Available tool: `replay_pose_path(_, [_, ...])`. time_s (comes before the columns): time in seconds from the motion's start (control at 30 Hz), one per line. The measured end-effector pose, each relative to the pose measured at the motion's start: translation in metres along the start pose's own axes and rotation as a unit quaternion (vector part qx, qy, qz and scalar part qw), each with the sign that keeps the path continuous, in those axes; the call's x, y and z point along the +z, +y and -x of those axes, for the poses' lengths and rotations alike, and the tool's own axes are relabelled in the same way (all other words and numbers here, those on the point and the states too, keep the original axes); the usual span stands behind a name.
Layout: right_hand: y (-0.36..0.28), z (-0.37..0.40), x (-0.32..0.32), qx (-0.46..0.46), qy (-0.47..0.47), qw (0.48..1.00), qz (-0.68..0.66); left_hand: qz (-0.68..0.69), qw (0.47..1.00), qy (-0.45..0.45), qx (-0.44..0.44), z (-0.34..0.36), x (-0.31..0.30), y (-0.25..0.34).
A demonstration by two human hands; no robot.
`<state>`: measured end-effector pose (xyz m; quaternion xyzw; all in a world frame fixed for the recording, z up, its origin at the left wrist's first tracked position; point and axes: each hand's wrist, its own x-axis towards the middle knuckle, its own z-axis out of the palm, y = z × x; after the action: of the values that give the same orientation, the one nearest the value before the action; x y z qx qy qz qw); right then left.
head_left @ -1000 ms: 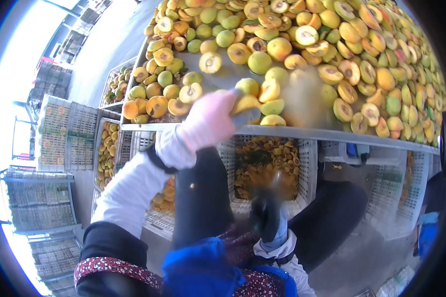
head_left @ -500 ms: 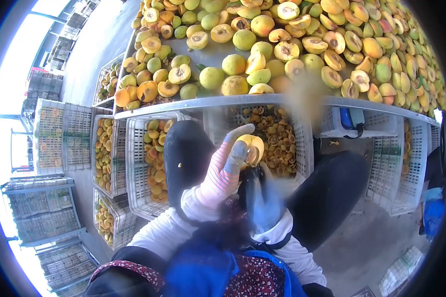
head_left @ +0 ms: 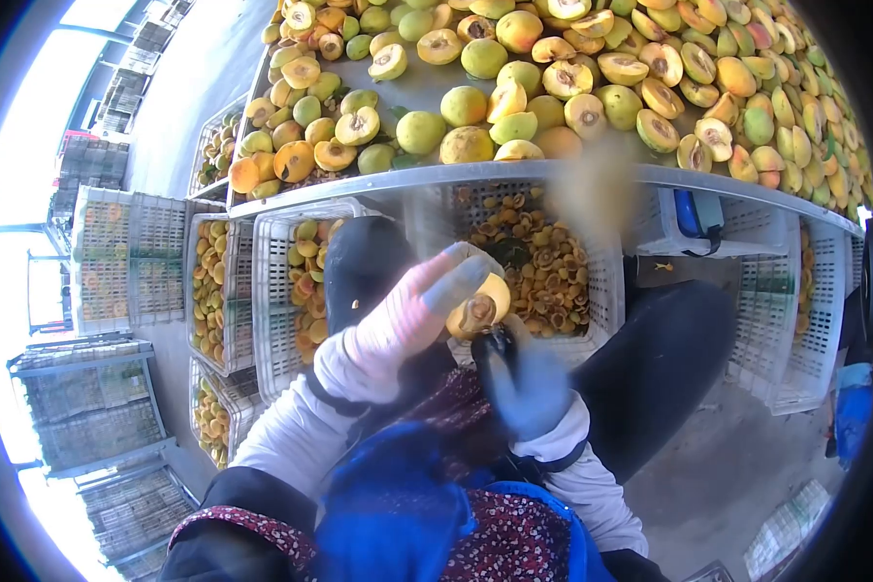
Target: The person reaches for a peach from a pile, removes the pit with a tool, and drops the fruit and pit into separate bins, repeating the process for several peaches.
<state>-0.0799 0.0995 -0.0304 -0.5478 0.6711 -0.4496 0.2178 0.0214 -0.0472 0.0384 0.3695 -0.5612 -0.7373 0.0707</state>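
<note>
My left hand (head_left: 422,301), in a pale striped glove with grey fingertips, is closed around a yellow peach half (head_left: 477,307). Its cut face points up toward me, with a brown pit or pit hollow at the centre. My right hand (head_left: 533,393), in a blue-grey glove and smeared by motion, grips a black-handled tool (head_left: 496,364). The tool's upper end meets the lower edge of the peach half; its working tip cannot be made out. Both hands are above my lap, below the table edge.
A metal-edged table (head_left: 407,177) bears many whole and halved peaches. Beneath it, a crate (head_left: 606,291) holds brown-orange fruit pieces. Left of my knee, a white crate (head_left: 272,335) contains peaches. More crates (head_left: 126,257) stand farther left, and others (head_left: 781,320) at the right.
The peach half has moved slightly down and left, and its cut face has turned more toward me. The right hand and tool have shifted a little; the view has also moved slightly.
</note>
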Motion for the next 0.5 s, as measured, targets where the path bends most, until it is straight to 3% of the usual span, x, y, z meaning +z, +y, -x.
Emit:
replay_pose_path(0.07, [-0.003, -0.001, 0.004, 0.034, -0.008, 0.997, -0.066, -0.06, 0.998, 0.028, 0.005, -0.008, -0.004, -0.014])
replay_pose_path(0.17, [-0.007, 0.002, 0.007, 0.097, -0.009, 0.987, -0.13, 0.048, 0.997, 0.053, -0.015, -0.006, 0.015, -0.009])
replay_pose_path(0.27, [-0.008, 0.014, 0.016, 0.134, 0.02, 0.975, -0.174, 0.023, 0.992, 0.123, 0.035, -0.01, 0.029, -0.029])
replay_pose_path(0.43, [0.005, 0.03, 0.024, -0.06, 0.064, 0.991, 0.098, 0.089, 0.965, 0.21, 0.129, -0.01, 0.052, -0.044])
replay_pose_path(0.5, [0.008, 0.031, 0.026, -0.04, 0.076, 0.994, 0.068, 0.144, 0.958, 0.21, 0.132, -0.008, 0.055, -0.046])
